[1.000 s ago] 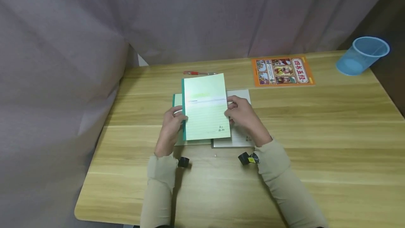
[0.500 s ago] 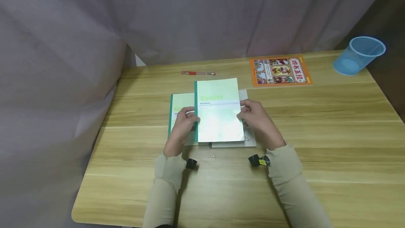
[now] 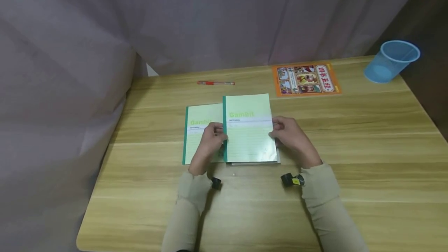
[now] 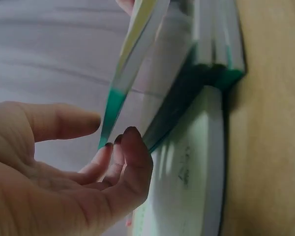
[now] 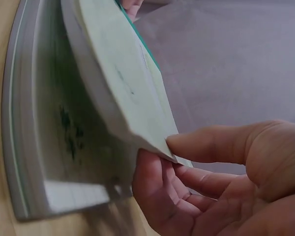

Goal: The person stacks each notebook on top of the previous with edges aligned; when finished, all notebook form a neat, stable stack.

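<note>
A light green notebook [image 3: 249, 143] with a dark green spine is held by both hands, raised above a stack of notebooks [image 5: 49, 123]. At its spine side my left hand [image 3: 211, 141] has the thumb over the cover and the fingers underneath. My right hand [image 3: 293, 135] pinches the opposite edge between thumb and fingers. In the head view the raised notebook covers nearly all of the stack. A matching green notebook [image 3: 194, 139] lies flat on the left, partly behind my left hand. The left wrist view shows the stack's green spines [image 4: 231, 78] close beside this flat notebook.
A red pen [image 3: 216, 83] lies behind the notebooks on the wooden table [image 3: 350, 135]. Farther right are an orange picture-covered booklet [image 3: 280, 89] and a tilted-looking blue plastic cup [image 3: 385, 67]. A grey curtain [image 3: 210, 18] hangs along the back. One small white speck [image 3: 234, 174] lies in front.
Both hands have carried the notebook rightward and lower, from across the two lying piles to above the right-hand stack. More of the left notebook now shows.
</note>
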{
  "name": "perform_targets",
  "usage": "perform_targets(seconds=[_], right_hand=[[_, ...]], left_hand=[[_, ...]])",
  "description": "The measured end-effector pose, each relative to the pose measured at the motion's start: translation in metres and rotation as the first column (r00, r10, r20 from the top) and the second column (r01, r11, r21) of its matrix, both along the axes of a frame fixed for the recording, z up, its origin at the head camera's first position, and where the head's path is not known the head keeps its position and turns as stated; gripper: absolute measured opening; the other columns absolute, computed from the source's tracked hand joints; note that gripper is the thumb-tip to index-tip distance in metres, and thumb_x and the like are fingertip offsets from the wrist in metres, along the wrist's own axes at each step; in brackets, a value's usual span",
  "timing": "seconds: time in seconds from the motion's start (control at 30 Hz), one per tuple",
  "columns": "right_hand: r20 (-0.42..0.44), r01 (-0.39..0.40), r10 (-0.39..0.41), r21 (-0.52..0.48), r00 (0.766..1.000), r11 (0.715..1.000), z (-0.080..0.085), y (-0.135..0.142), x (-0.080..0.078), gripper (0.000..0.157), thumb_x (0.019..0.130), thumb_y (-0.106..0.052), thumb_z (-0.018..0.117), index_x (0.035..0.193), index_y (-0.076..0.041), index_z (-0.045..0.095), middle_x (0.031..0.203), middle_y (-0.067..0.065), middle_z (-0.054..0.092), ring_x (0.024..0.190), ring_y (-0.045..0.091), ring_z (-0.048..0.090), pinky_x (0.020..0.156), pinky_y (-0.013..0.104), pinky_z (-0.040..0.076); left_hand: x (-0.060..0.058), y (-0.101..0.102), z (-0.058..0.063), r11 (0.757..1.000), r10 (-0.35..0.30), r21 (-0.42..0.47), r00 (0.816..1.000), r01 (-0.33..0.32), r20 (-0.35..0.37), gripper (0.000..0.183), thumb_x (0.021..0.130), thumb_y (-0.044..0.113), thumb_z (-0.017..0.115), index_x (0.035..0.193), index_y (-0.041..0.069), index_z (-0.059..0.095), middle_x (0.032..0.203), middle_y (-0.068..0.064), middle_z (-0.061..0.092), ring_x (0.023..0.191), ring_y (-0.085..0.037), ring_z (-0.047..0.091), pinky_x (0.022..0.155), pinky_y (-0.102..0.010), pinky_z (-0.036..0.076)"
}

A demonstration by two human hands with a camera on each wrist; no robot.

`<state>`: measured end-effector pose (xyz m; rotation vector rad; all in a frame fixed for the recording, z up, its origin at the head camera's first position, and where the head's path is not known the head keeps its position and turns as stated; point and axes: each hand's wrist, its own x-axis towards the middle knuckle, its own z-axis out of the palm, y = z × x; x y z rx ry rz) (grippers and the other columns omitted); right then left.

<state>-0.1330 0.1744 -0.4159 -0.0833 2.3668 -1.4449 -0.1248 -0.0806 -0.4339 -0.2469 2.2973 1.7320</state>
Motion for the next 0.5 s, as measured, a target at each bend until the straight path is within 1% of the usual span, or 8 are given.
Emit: perform_targets(seconds=[0.13,0.23,0.33,0.5], right_hand=[[-0.002,0.015,-0.015,0.003,1.0,1.0,-0.0026,0.0037,0.0002,0.046,0.091,0.004,0.061,0.133,0.019,0.049,0.098,0.02,0.061,0.077,0.024,0.06,0.065,0.032,0.056],[0.008,0.033,-0.033,0.022,0.999,0.999,-0.0044,0.0052,0.0009,0.045,0.09,0.006,0.062,0.131,0.018,0.051,0.097,0.02,0.059,0.078,0.024,0.059,0.064,0.032,0.057],[0.018,0.048,-0.049,0.034,0.999,0.998,-0.0068,0.0062,0.0016,0.046,0.089,0.006,0.063,0.132,0.018,0.052,0.097,0.018,0.058,0.078,0.023,0.058,0.064,0.031,0.057],[0.04,0.097,-0.098,0.037,0.994,0.995,-0.0111,0.0066,0.0013,0.048,0.089,0.006,0.065,0.134,0.015,0.052,0.101,0.019,0.058,0.08,0.023,0.058,0.065,0.03,0.057]], left_hand=[[0.0017,0.0045,-0.0025,0.994,-0.05,-0.101,0.999,0.047,-0.02,0.04,0.091,-0.006,0.059,0.131,-0.008,0.052,0.115,-0.019,0.057,0.099,-0.028,0.056,0.077,-0.032,0.051],[0.0032,0.0071,-0.0042,0.986,-0.075,-0.15,0.997,0.07,-0.03,0.04,0.091,-0.006,0.06,0.129,-0.008,0.052,0.115,-0.018,0.058,0.098,-0.028,0.058,0.079,-0.033,0.051],[0.0047,0.0084,-0.006,0.979,-0.091,-0.189,0.994,0.079,-0.058,0.039,0.09,-0.007,0.061,0.128,-0.008,0.053,0.113,-0.018,0.06,0.096,-0.028,0.06,0.077,-0.034,0.052],[0.0053,0.0098,-0.0091,0.964,-0.118,-0.254,0.986,0.086,-0.114,0.036,0.09,-0.006,0.064,0.125,-0.009,0.057,0.11,-0.018,0.062,0.092,-0.026,0.062,0.077,-0.034,0.054]])
